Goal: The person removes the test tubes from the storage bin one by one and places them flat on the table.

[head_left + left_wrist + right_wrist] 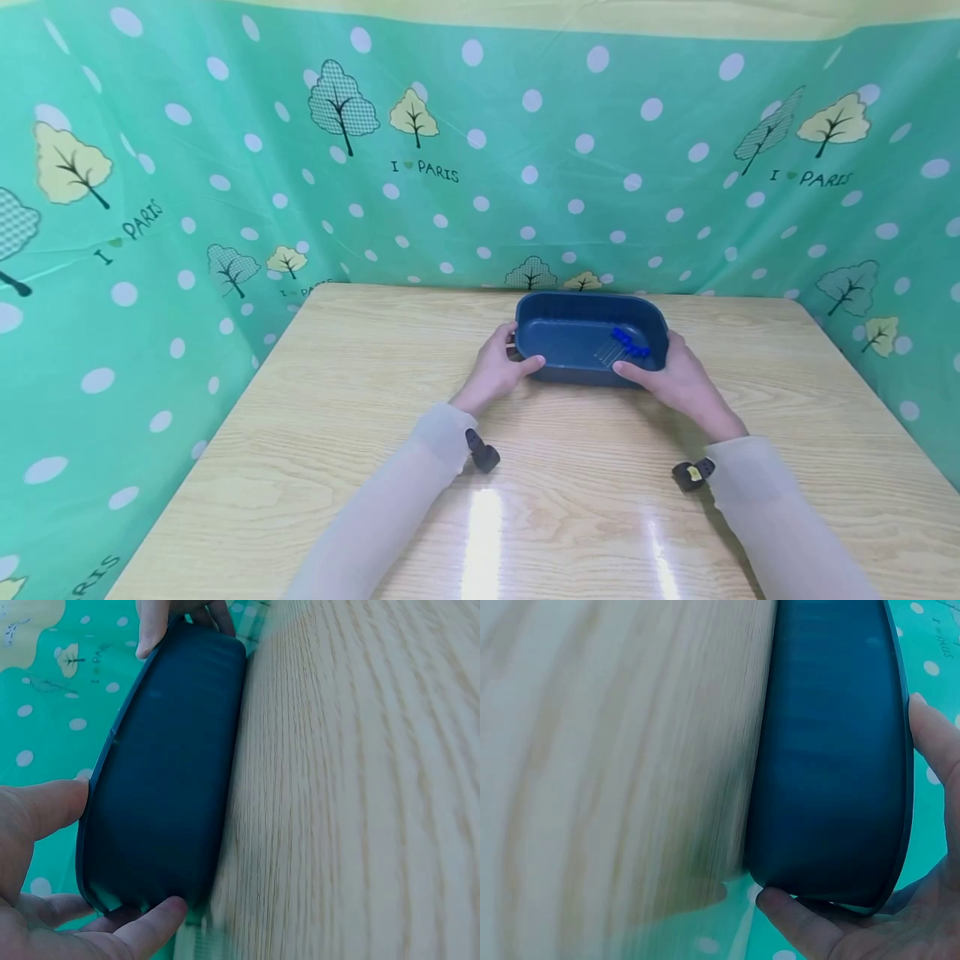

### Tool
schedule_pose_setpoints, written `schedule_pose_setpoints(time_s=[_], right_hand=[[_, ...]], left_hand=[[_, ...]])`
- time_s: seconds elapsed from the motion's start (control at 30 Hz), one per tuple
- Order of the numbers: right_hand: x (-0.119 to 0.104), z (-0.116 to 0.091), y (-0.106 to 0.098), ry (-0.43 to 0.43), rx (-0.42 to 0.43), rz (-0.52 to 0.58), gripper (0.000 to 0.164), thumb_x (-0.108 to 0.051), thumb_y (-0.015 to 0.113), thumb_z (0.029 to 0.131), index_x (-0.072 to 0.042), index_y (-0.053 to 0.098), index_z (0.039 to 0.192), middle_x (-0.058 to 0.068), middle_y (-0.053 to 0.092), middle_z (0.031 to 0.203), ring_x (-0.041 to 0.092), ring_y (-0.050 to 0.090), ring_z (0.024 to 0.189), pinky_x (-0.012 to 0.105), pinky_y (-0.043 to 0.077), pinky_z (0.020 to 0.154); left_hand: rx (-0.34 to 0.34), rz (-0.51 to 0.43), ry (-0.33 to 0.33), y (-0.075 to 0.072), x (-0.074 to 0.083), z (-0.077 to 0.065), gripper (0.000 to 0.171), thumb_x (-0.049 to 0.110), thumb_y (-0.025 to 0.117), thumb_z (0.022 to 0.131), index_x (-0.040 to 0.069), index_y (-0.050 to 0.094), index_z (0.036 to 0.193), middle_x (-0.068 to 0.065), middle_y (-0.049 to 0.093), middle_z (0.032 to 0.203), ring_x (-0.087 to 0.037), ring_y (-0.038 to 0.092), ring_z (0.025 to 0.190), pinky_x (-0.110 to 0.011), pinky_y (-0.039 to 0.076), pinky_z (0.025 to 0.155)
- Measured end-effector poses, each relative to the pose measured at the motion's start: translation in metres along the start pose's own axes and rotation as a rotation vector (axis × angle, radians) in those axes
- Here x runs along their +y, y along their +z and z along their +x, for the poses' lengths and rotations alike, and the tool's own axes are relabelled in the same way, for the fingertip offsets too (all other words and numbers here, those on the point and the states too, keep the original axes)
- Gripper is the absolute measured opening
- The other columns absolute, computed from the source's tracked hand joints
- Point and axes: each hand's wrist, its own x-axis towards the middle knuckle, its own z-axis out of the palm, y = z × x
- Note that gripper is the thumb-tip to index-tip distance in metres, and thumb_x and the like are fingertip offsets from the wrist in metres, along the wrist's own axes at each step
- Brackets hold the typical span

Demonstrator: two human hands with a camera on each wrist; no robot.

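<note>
A dark blue rectangular plastic basin (577,377) with rounded corners is near the far edge of the table, its open side up. My left hand (497,368) grips its left end, thumb at the rim and fingers against the end wall. At the opposite end my right hand (681,379) holds it likewise, the thumb over the near rim. Inside, toward the right, lie several thin clear pieces with bright blue ends (630,342), too small to name. Both wrist views show the basin's smooth long wall (165,750) close to the tabletop; whether its base touches I cannot tell.
The light wood-grain table (360,375) stretches toward me, with bright glare streaks at the front. A green dotted curtain (480,167) with printed trees hangs behind the table and along its sides. Small black devices (482,452) are strapped at both wrists.
</note>
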Motion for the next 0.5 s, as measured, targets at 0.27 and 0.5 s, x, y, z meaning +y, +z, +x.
schedule_pose_setpoints(time_s=[0.27, 0.5], right_hand=[[-0.0022, 0.0001, 0.0024, -0.012, 0.002, 0.003, 0.114, -0.062, 0.067, 0.077, 0.004, 0.009, 0.149, 0.034, 0.028, 0.144, 0.051, 0.032, 0.130, 0.065, 0.028, 0.101], [-0.0039, -0.0003, 0.0045, -0.021, 0.008, -0.007, 0.113, -0.063, 0.067, 0.077, 0.003, 0.009, 0.150, 0.033, 0.028, 0.144, 0.051, 0.032, 0.130, 0.065, 0.028, 0.101]], left_hand=[[-0.001, -0.006, 0.016, -0.0038, -0.0008, -0.0023, 0.078, 0.025, 0.075, 0.083, 0.004, 0.033, 0.146, -0.017, 0.049, 0.136, -0.028, 0.055, 0.118, -0.036, 0.046, 0.095], [-0.002, -0.019, 0.014, -0.0054, -0.0013, -0.0030, 0.077, 0.023, 0.074, 0.084, 0.004, 0.033, 0.145, -0.018, 0.049, 0.135, -0.030, 0.055, 0.118, -0.037, 0.048, 0.093]])
